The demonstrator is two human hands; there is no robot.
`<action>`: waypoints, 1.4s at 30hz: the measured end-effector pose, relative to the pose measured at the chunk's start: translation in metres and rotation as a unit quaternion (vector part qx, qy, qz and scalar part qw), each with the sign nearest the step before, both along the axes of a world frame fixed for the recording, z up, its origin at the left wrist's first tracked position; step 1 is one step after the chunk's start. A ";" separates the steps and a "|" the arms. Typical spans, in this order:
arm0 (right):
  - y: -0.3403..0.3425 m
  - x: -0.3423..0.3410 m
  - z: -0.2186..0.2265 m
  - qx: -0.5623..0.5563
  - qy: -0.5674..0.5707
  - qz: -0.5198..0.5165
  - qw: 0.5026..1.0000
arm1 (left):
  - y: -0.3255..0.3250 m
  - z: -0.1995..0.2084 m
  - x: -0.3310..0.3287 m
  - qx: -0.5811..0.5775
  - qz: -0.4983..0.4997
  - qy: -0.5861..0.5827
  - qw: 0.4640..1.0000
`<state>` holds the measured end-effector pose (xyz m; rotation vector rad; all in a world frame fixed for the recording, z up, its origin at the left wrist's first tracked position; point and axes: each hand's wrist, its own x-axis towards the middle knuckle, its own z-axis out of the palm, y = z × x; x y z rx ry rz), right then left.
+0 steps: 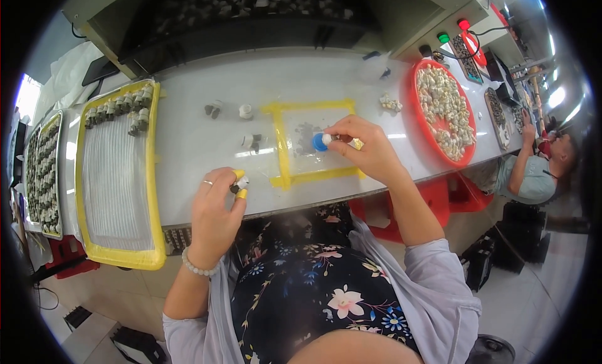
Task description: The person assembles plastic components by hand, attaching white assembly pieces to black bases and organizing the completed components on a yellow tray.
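My left hand [214, 201], with yellow covers on its thumb and a fingertip, pinches a small black-and-white part [241, 184] just above the table's near side. My right hand [365, 143] pinches a small white piece [327, 139] at a round blue item [319, 144]. Whether the white piece touches the blue item or sits in it, I cannot tell. Both are within a yellow tape square [281, 144] on the white table, beside a grey smudge. Left of the square lie a black-and-white part [252, 141], a white part [246, 111] and a dark-and-white part [214, 109].
A yellow-rimmed tray [158, 226] on the left holds several parts in its far rows. Beyond it stands another filled tray [61, 176]. A red basket [418, 107] of small whitish pieces sits right, near a loose cluster [390, 103]. A machine [401, 25] borders the back; a co-worker [530, 169] sits right.
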<state>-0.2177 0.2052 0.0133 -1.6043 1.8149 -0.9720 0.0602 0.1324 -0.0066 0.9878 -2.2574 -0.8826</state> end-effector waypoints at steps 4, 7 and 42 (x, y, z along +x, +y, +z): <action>-0.002 0.003 0.002 -0.016 0.008 -0.003 1.000 | 0.015 -0.010 -0.021 0.120 -0.018 0.169 0.978; 0.002 0.005 0.004 -0.018 -0.025 -0.017 0.999 | 0.020 -0.010 -0.039 0.039 -0.065 0.175 0.982; 0.024 0.054 0.015 -0.050 0.160 0.148 0.975 | 0.036 -0.033 -0.056 -0.052 -0.090 0.143 0.984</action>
